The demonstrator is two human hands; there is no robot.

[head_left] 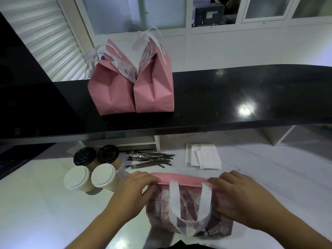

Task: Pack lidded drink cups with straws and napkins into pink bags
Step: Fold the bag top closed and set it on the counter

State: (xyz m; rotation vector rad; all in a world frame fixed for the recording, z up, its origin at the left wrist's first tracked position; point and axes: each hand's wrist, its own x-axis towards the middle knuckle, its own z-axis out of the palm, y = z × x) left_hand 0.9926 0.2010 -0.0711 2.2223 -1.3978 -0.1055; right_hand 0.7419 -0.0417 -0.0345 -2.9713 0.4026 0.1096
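Note:
A flat pink bag (186, 203) with white handles lies on the white counter in front of me. My left hand (133, 193) pinches its top rim at the left corner. At the right corner my right hand (239, 196) pinches the same rim. Left of the bag stand several lidded cups: two with white lids (103, 175) in front and two with black lids (107, 154) behind. A pile of wrapped black straws (150, 159) lies behind the bag. White napkins (203, 156) lie to the right of the straws.
Two filled pink bags (133, 87) with tied white handles stand side by side on the raised black ledge (233, 97) at the back. The white counter (45, 203) stretches to both sides of my hands.

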